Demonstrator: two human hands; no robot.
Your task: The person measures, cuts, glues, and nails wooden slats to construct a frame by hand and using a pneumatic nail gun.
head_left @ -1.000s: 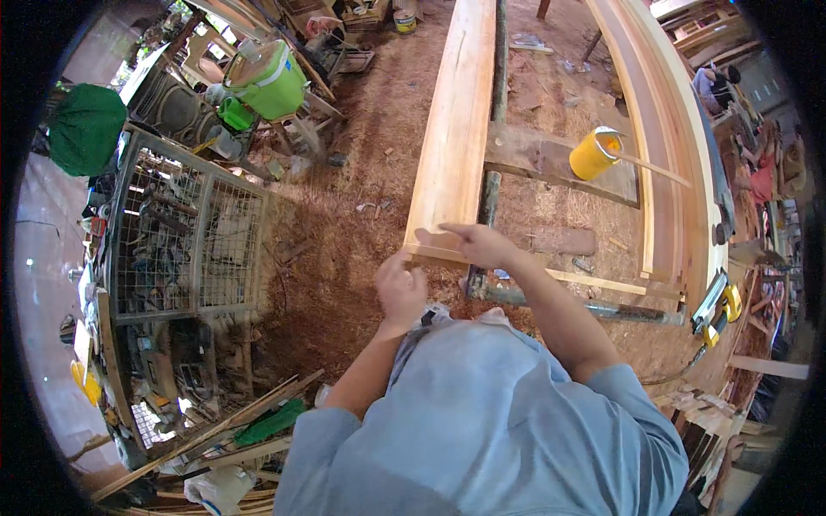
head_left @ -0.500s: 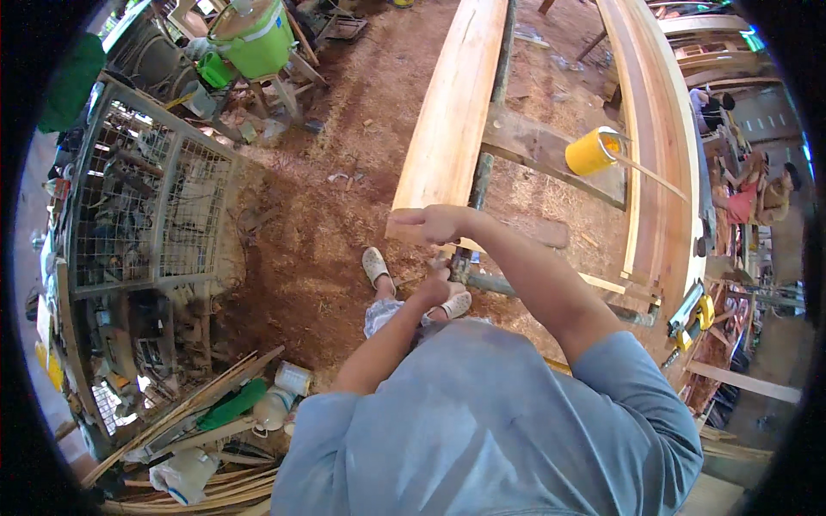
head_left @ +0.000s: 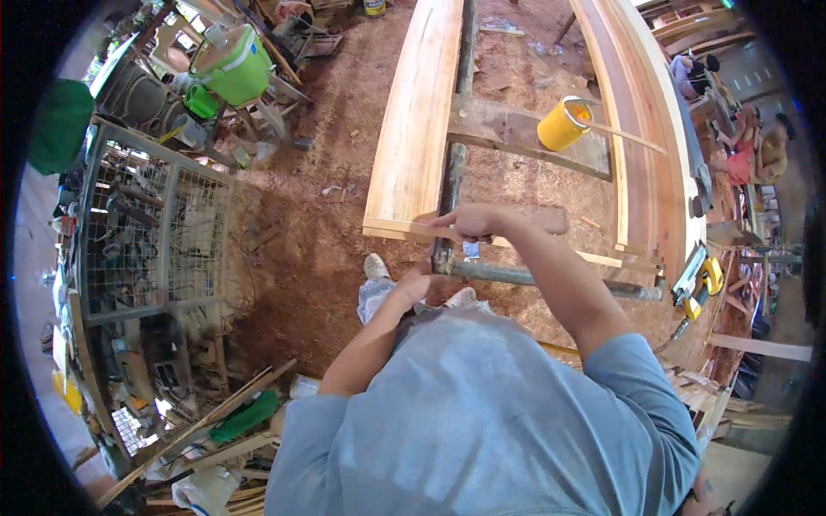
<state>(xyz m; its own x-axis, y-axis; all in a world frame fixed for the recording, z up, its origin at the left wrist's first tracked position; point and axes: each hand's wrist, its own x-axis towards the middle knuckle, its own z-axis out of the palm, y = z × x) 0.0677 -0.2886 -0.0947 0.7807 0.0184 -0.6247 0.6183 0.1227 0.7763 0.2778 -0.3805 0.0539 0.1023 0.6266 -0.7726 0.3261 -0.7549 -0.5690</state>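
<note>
My right hand [head_left: 475, 223] is at the near right corner of a long pale wooden board [head_left: 404, 163]. Its index finger stretches left along the board's end, and the other fingers curl with nothing visible in them. Below it, my left hand [head_left: 415, 285] is closed beside the near end of a dark metal pipe [head_left: 442, 249]. What its fingers hold is hidden. This pipe runs along the board's right side. Another pipe [head_left: 533, 275] crosses to the right from the same corner, and a small blue piece [head_left: 471, 249] shows just under my right hand.
A yellow can [head_left: 561, 127] with a stick stands on a wooden crosspiece [head_left: 516, 138]. Further right lie long boards [head_left: 645, 155] and a yellow-and-black tool [head_left: 701, 288]. On the left are a wire-mesh cage [head_left: 155, 224] and a green bucket [head_left: 234, 70]. Shavings cover the floor.
My right hand has moved from above the board's end to its right corner. My left hand stays low by the pipe end. The whole view has shifted, moving the board leftward.
</note>
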